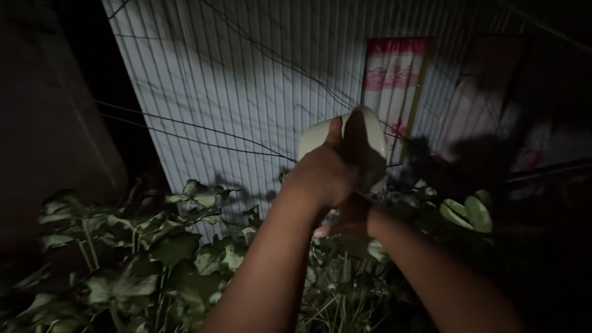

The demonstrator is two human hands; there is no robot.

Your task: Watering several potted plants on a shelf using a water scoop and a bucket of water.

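Note:
A white cup (364, 145) is tipped over above leafy plants, and a little water seems to run from its lower rim. My left hand (320, 176) grips the cup from the side, thumb up along its wall. Just below it, my right hand (348, 219) reaches under the cup and is partly hidden by my left wrist; whether it touches the cup or holds anything I cannot tell. The scene is dark, lit only by a beam from my side.
Broad green leaves (154, 246) on thin stems fill the lower part of the view. Behind stands a pale corrugated wall (246, 92) with thin wires (185, 126) strung across it. A pink and white poster (394, 80) hangs behind the cup.

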